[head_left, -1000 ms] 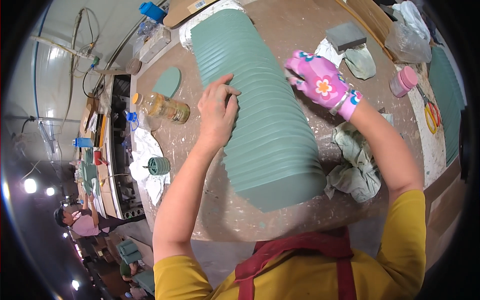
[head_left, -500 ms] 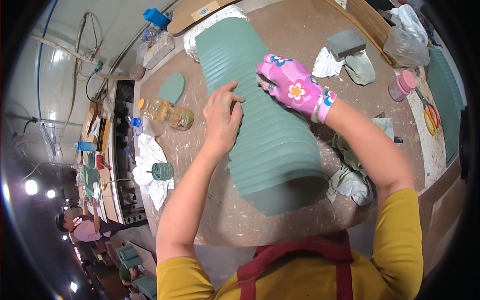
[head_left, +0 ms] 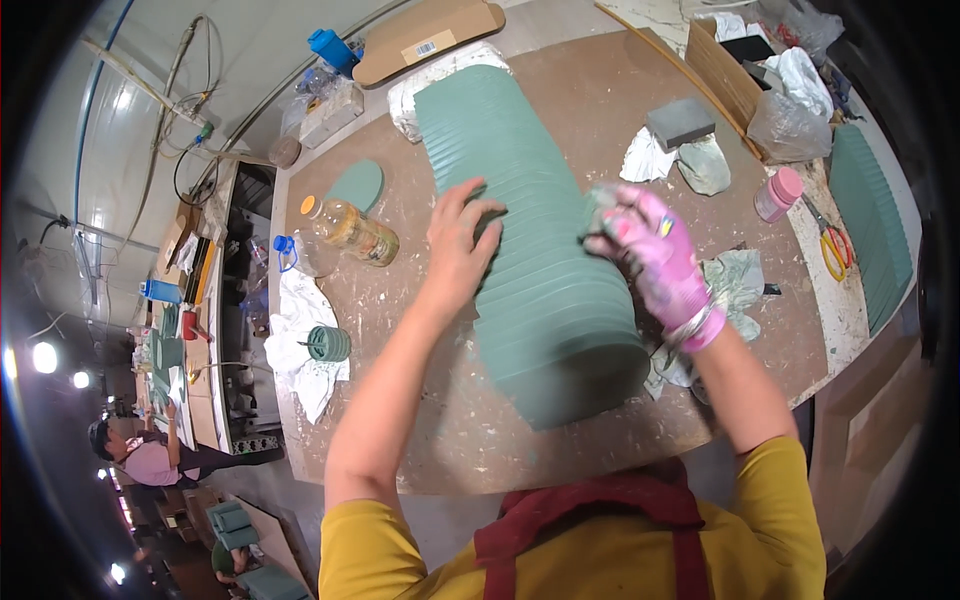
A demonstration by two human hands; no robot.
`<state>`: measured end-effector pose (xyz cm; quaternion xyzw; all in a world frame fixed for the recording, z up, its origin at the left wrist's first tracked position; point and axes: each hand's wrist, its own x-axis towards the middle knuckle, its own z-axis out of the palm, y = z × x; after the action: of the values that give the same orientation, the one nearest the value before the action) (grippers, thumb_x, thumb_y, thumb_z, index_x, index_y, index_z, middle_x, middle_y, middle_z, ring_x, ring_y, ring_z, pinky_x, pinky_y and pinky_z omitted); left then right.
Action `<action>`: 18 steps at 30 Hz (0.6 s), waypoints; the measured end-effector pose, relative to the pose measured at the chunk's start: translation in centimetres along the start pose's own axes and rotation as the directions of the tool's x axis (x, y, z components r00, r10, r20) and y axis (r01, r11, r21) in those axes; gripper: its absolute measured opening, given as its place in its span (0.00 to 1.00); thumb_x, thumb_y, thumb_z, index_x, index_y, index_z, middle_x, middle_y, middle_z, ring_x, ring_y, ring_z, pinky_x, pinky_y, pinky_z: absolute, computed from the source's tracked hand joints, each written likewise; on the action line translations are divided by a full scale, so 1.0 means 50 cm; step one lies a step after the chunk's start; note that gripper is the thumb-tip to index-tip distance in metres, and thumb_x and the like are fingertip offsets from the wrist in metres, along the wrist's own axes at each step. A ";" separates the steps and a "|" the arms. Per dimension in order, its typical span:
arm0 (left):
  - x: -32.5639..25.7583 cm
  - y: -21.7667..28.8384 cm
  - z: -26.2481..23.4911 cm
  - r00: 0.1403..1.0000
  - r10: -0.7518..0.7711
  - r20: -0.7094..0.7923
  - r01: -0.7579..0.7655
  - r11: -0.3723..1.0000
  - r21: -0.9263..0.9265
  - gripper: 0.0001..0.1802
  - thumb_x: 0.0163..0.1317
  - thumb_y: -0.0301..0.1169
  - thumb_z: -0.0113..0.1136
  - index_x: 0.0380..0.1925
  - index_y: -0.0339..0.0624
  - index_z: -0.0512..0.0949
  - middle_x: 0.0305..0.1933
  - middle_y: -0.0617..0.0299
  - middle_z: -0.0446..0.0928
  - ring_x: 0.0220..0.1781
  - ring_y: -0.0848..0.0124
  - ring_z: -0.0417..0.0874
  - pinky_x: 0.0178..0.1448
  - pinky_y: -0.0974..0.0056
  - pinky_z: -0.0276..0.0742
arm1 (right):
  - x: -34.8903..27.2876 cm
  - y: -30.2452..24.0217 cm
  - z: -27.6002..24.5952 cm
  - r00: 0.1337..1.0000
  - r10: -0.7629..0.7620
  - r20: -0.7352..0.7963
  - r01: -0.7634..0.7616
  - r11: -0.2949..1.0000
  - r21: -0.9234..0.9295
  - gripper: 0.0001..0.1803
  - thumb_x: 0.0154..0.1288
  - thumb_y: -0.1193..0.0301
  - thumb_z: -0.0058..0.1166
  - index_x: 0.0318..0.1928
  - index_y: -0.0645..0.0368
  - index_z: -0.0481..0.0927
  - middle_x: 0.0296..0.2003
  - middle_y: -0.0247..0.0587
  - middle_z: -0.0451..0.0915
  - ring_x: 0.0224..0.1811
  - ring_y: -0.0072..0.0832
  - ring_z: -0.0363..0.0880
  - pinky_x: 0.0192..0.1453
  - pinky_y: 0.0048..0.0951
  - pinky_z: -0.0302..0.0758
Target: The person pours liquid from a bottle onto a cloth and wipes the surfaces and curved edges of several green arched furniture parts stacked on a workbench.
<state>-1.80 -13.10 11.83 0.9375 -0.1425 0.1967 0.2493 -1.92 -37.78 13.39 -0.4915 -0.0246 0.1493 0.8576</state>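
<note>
A long green ridged piece lies across the brown table, its curved near end facing me. My left hand, bare, rests at its left edge with fingers apart and slightly bent, the fingertips on the ridges. Over the right edge is my right hand in a pink flowered glove, smeared by motion. Its fingers are closed on a small grey-green pad, too blurred to tell its kind. A crumpled greenish cloth lies beside the right wrist. The far end of the ridged piece sits against a white wrapped support.
At left stand a jar with an orange lid, a flat green oval and a green coiled cup on white cloth. At right are a grey block, a pink bottle and scissors. A co-worker stands far left.
My right hand has moved right and toward me, from the middle of the ridged piece to its right edge, and is now blurred. My left hand stays at the left edge. The whole view has shifted slightly.
</note>
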 end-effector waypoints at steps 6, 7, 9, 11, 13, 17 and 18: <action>-0.179 0.152 -0.065 0.851 -0.459 0.255 0.473 0.460 -0.751 0.21 0.55 0.25 0.62 0.51 0.40 0.74 0.61 0.58 0.69 0.63 0.69 0.69 0.64 0.62 0.65 | -0.089 0.080 0.127 0.986 -0.109 0.129 0.108 0.994 0.020 0.18 0.64 0.75 0.55 0.53 0.67 0.71 0.47 0.42 0.76 0.47 0.25 0.78 0.50 0.24 0.77; -0.203 0.176 -0.067 0.824 -0.513 0.241 0.433 0.297 -0.851 0.22 0.58 0.27 0.61 0.54 0.38 0.72 0.59 0.58 0.71 0.59 0.69 0.72 0.63 0.63 0.67 | -0.106 0.094 0.151 0.987 -0.106 0.124 0.106 0.994 0.012 0.18 0.64 0.75 0.55 0.53 0.67 0.71 0.47 0.42 0.76 0.47 0.25 0.78 0.50 0.24 0.77; -0.247 0.200 -0.078 0.794 -0.556 0.246 0.368 0.116 -0.923 0.23 0.61 0.29 0.60 0.56 0.35 0.70 0.56 0.58 0.73 0.56 0.69 0.75 0.62 0.64 0.69 | -0.138 0.111 0.191 0.972 -0.016 0.233 0.047 0.991 -0.125 0.16 0.63 0.75 0.57 0.50 0.66 0.74 0.46 0.40 0.76 0.45 0.24 0.79 0.50 0.23 0.76; -0.290 0.196 -0.097 0.733 -0.662 0.160 0.285 0.084 -0.955 0.22 0.61 0.30 0.61 0.55 0.36 0.71 0.52 0.59 0.75 0.52 0.69 0.77 0.58 0.64 0.72 | -0.152 0.110 0.206 0.936 0.043 0.348 0.061 0.957 -0.283 0.18 0.64 0.72 0.57 0.53 0.64 0.74 0.48 0.41 0.75 0.47 0.24 0.78 0.50 0.22 0.75; -0.323 0.171 -0.151 0.577 -0.788 0.216 0.427 0.065 -0.902 0.22 0.62 0.31 0.61 0.54 0.37 0.71 0.51 0.59 0.76 0.51 0.68 0.77 0.55 0.64 0.73 | -0.168 0.072 0.205 0.915 0.118 0.385 0.091 0.870 -0.484 0.24 0.62 0.65 0.58 0.57 0.59 0.73 0.50 0.48 0.74 0.48 0.32 0.78 0.52 0.30 0.75; -0.489 -0.008 -0.265 0.458 -0.888 0.035 0.716 0.345 -0.607 0.18 0.64 0.36 0.56 0.50 0.37 0.72 0.44 0.60 0.76 0.43 0.74 0.75 0.45 0.69 0.70 | -0.173 -0.027 0.047 0.858 -0.269 0.438 0.470 0.066 -0.880 0.29 0.59 0.62 0.58 0.59 0.61 0.71 0.55 0.53 0.71 0.59 0.46 0.69 0.65 0.41 0.64; -0.559 -0.069 -0.284 0.436 -0.900 -0.030 0.790 0.398 -0.466 0.16 0.64 0.36 0.56 0.46 0.37 0.73 0.39 0.61 0.75 0.39 0.76 0.73 0.42 0.69 0.68 | -0.183 -0.031 -0.015 0.883 -0.347 0.317 0.336 -0.005 -0.942 0.32 0.59 0.58 0.57 0.61 0.60 0.69 0.56 0.54 0.70 0.60 0.47 0.68 0.64 0.43 0.64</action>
<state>-29.43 1.93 9.45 0.7694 0.3592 0.1377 0.5099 -10.14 -41.71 15.24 -0.9127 -0.2322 -0.1209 0.3139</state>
